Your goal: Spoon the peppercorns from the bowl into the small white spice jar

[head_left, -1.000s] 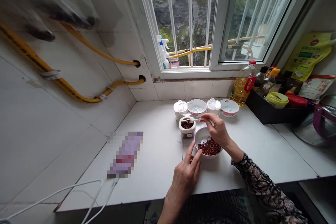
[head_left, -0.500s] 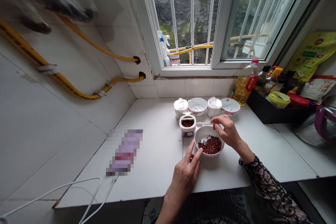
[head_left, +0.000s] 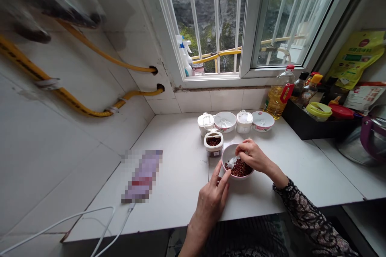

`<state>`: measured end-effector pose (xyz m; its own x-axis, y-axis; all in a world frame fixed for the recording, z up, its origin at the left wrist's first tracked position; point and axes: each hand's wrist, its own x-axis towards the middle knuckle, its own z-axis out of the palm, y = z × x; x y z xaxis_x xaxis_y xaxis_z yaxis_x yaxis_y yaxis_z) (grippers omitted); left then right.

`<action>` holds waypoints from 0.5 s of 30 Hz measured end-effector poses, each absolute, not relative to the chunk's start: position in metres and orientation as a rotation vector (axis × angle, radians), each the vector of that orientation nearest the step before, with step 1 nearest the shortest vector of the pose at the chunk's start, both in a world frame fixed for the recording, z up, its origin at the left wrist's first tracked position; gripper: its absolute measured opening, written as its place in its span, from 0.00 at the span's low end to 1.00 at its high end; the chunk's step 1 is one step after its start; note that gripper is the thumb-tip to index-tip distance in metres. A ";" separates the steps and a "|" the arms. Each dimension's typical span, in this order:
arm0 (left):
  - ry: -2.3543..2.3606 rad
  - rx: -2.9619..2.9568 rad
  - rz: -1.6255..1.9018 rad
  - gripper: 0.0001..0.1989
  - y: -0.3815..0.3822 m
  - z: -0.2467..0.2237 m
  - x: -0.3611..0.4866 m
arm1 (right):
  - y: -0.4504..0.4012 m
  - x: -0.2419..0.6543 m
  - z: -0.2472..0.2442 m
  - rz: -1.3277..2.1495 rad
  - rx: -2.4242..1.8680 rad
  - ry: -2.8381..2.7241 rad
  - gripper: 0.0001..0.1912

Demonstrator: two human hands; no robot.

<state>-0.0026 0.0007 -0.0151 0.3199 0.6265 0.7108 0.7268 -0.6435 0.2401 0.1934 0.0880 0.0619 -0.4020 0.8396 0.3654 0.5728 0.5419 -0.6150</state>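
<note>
Spoon (head_left: 231, 164): small and pale, its head down in the near bowl, left of and below the right hand's fingertips.
Grains (head_left: 240, 169): dark red, heaped in that bowl, beneath the right hand.
Near bowl (head_left: 226, 153): pink-rimmed, on the counter (head_left: 173, 194) between both hands.
Right hand (head_left: 252, 155): fingers pinched narrow, holding the spoon's handle, reaching over the bowl's right side.
Left hand (head_left: 211, 198): fingers loosely spread, touching the bowl's left rim.
Open jar (head_left: 214, 151): just left of the bowl, dark contents inside.
Back row: two white containers (head_left: 244, 125) and two flowered bowls (head_left: 263, 122).
Oil bottle (head_left: 276, 98): beyond, at the right.
</note>
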 end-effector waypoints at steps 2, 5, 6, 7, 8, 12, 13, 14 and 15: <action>-1.264 -2.450 -1.233 0.19 0.001 -0.015 -0.003 | 0.087 0.191 0.062 0.677 -1.159 -2.016 0.11; -1.275 -2.455 -1.232 0.20 0.001 -0.016 -0.003 | 0.089 0.194 0.065 0.981 -1.200 -1.778 0.09; -1.277 -2.458 -1.232 0.20 0.001 -0.017 -0.003 | 0.089 0.195 0.067 1.067 -1.200 -1.695 0.08; -1.279 -2.462 -1.231 0.21 0.001 -0.017 -0.003 | 0.090 0.197 0.068 1.130 -1.194 -1.621 0.08; -1.279 -2.464 -1.232 0.21 0.001 -0.018 -0.003 | 0.091 0.198 0.070 1.169 -1.184 -1.561 0.07; -1.290 -2.464 -1.228 0.22 0.000 -0.019 -0.004 | 0.093 0.201 0.071 1.209 -1.169 -1.447 0.07; -1.289 -2.463 -1.228 0.22 0.000 -0.018 -0.004 | 0.093 0.200 0.071 1.206 -1.177 -1.444 0.07; -1.284 -2.461 -1.231 0.21 0.000 -0.018 -0.003 | 0.093 0.200 0.071 1.197 -1.188 -1.448 0.07; -1.277 -2.458 -1.236 0.20 0.000 -0.017 -0.003 | 0.093 0.199 0.070 1.182 -1.200 -1.456 0.07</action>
